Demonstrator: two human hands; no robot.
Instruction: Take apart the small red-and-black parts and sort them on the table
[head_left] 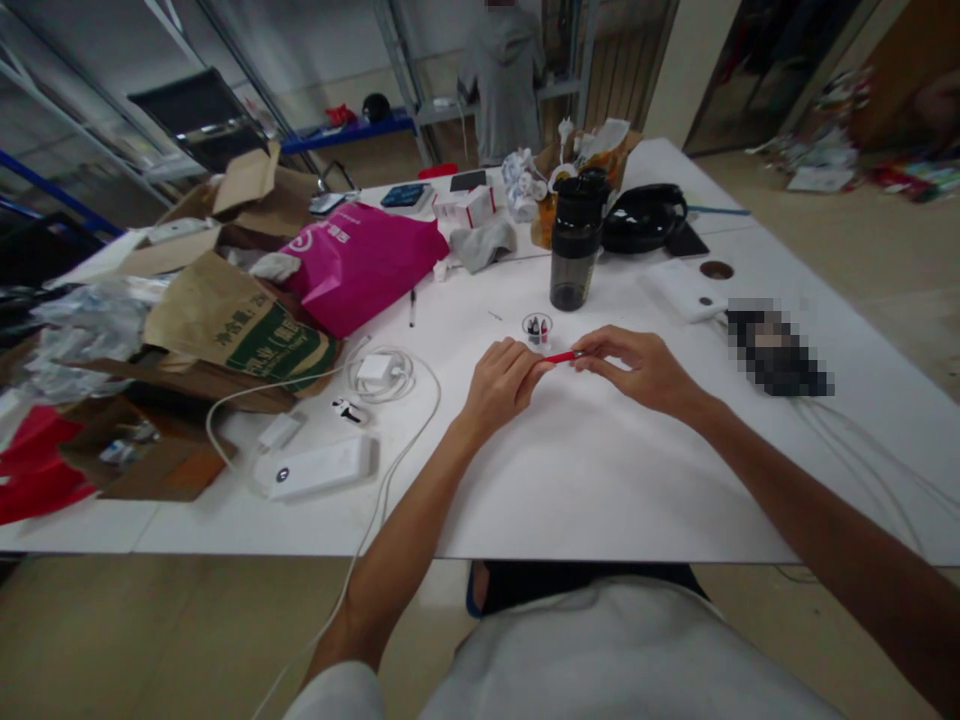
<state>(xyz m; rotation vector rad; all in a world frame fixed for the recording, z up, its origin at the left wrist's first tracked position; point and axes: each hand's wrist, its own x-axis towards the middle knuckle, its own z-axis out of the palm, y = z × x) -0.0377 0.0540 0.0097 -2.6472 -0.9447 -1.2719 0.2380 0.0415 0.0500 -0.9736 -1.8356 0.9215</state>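
Note:
Both of my hands meet over the white table (570, 470), with a slim red pen (559, 357) stretched between them. My left hand (504, 378) is closed round the pen's left end. At its right end, where a dark tip shows, the fingers of my right hand (628, 366) pinch it. Just behind the pen stands a small clear round container (537, 326) with several dark and red pieces in it. A dark tumbler (576, 245) stands upright farther back.
To my left lie a white power bank (322, 467), a coiled cable with a charger (379, 369), and a brown paper bag (225, 310). A pink bag (367, 265) lies behind. On the right are a black case (645, 216) and a white box (682, 290). A person (502, 80) stands beyond the table.

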